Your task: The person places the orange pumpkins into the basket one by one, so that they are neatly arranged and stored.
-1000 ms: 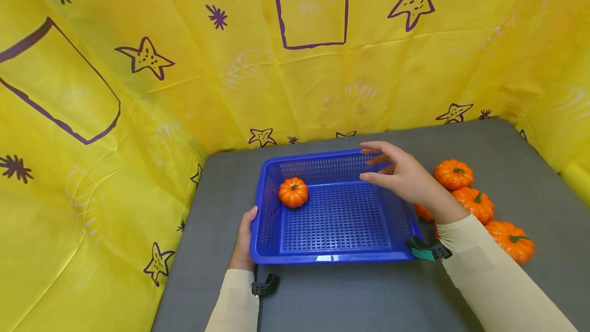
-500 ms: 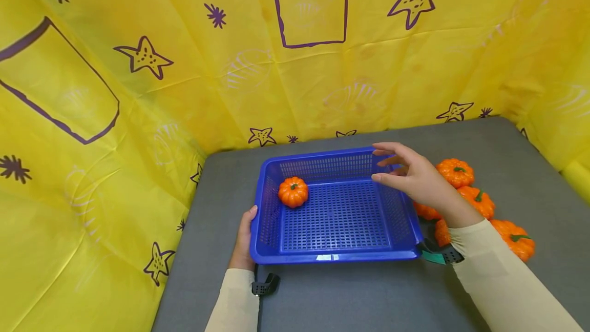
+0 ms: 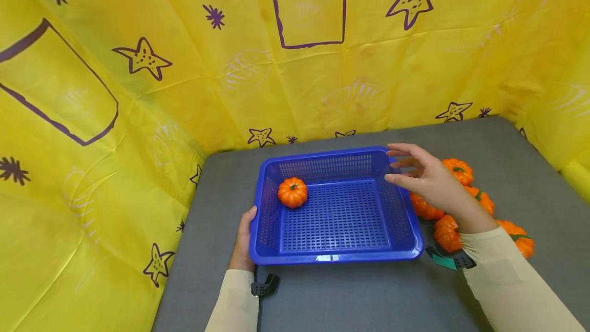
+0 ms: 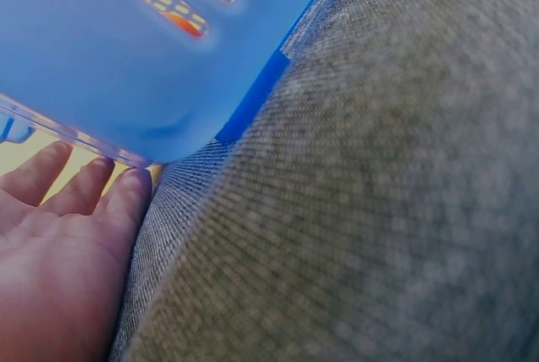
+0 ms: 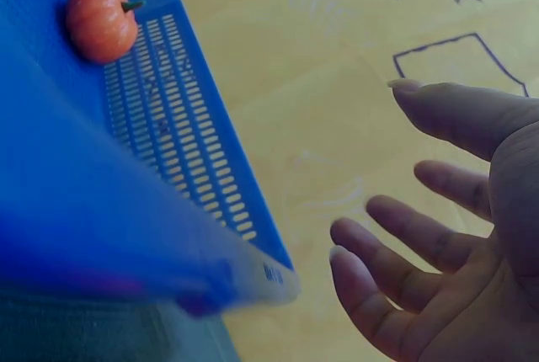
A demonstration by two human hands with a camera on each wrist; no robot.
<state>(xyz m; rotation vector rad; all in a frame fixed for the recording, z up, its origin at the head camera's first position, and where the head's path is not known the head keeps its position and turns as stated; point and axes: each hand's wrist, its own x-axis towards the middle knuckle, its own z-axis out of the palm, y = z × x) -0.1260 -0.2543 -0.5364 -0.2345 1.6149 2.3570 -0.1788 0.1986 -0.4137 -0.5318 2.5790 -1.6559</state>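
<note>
A blue perforated plastic basket (image 3: 336, 258) stands on the grey table, with one small orange pumpkin (image 3: 292, 192) inside near its left wall. My left hand (image 3: 243, 240) rests against the outside of the basket's left side. In the left wrist view its fingertips (image 4: 126, 189) touch just under the rim, fingers fairly straight. Beyond the basket's right rim hovers my right hand (image 3: 428, 181), fingers spread and relaxed, holding nothing. The right wrist view shows a gap between those fingers and the rim. Several more pumpkins (image 3: 448, 233) lie to the right, partly hidden by my right hand and forearm.
Yellow cloth (image 3: 313, 81) with purple starfish drawings hangs behind and along both sides of the grey table (image 3: 322, 301). A black band (image 3: 266, 286) is at the left wrist, and a black and green one (image 3: 451, 260) at the right.
My right hand has moved right, from over the basket's right part to beyond its right rim, uncovering nearer pumpkins. The left hand, the basket and the pumpkin inside stay put.
</note>
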